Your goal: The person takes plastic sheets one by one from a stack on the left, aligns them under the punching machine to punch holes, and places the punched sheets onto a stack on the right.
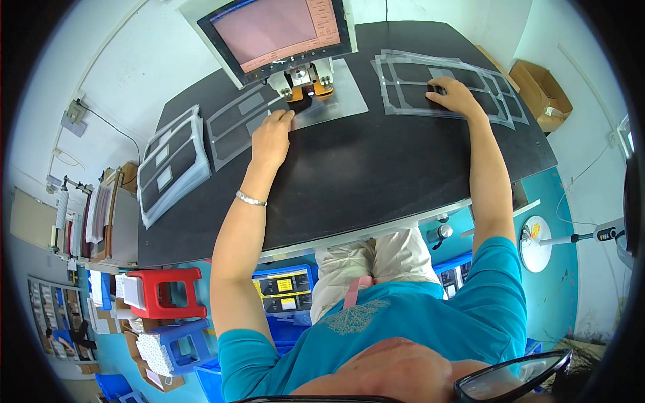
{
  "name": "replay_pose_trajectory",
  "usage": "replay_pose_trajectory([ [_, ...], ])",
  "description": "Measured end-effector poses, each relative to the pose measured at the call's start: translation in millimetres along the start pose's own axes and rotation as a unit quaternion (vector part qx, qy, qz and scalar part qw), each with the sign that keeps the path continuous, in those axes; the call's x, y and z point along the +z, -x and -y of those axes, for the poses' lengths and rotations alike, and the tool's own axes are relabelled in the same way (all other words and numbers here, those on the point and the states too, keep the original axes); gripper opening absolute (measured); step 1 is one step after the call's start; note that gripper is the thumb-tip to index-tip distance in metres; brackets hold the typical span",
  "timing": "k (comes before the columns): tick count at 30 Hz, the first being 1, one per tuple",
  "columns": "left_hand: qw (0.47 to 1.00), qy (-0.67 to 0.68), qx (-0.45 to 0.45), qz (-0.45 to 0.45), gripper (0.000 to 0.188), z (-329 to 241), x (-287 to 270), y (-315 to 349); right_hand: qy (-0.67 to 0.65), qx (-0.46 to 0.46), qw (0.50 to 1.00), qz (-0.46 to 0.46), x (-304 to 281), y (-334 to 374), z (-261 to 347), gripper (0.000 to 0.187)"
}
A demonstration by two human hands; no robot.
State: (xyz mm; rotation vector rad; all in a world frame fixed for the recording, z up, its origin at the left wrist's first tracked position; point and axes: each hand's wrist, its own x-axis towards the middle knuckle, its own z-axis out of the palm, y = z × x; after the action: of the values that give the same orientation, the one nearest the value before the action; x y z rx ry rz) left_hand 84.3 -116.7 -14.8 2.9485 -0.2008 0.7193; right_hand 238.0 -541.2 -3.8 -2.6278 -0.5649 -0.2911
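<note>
My left hand (pixel 272 138) is closed at the edge of a clear film sheet (pixel 232 121) with dark panels, just in front of the orange-jawed head (pixel 309 92) of a bench machine. Part of this sheet lies on the black table and reaches toward the head; its far end is hard to make out. Over at the right, my right hand (pixel 458 99) rests on a fanned pile of similar film sheets (pixel 403 94), thumb and forefinger apart. Under the machine head lies a pale metal plate (pixel 353 94).
A monitor (pixel 269 33) stands above the machine head. Another thick stack of film sheets (pixel 176 164) sits at the table's left edge. A cardboard box (pixel 541 94) is beyond the right side. Red (pixel 168 293) and blue stools (pixel 181 346) stand on the floor at left.
</note>
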Motion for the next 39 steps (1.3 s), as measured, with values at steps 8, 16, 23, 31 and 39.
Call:
replay_pose_trajectory([
  [8, 0.999, -0.041, 0.007, -0.005, 0.042, 3.3, 11.5, -7.1, -0.003, -0.012, 1.000, -0.008, -1.0, -0.2, -1.8, 0.043],
  [16, 1.000, -0.013, -0.014, -0.009, 0.042, 6.0, 11.6, -3.6, -0.033, -0.106, 0.981, -0.156, 7.4, -8.0, 15.4, 0.038],
  [23, 0.999, -0.006, 0.009, 0.033, 0.045, -4.8, -10.7, 0.0, -0.339, 0.037, 0.938, 0.066, 10.1, 7.4, 96.2, 0.036],
  [31, 0.950, 0.221, 0.220, 0.014, 0.033, -85.7, -56.9, 41.1, -0.475, 0.093, 0.857, 0.176, 29.6, 19.5, 134.8, 0.041],
  [39, 0.962, -0.071, -0.074, -0.254, 0.033, 74.1, -55.2, 15.0, -0.252, 0.049, 0.964, 0.064, -18.0, 11.7, 81.9, 0.038],
])
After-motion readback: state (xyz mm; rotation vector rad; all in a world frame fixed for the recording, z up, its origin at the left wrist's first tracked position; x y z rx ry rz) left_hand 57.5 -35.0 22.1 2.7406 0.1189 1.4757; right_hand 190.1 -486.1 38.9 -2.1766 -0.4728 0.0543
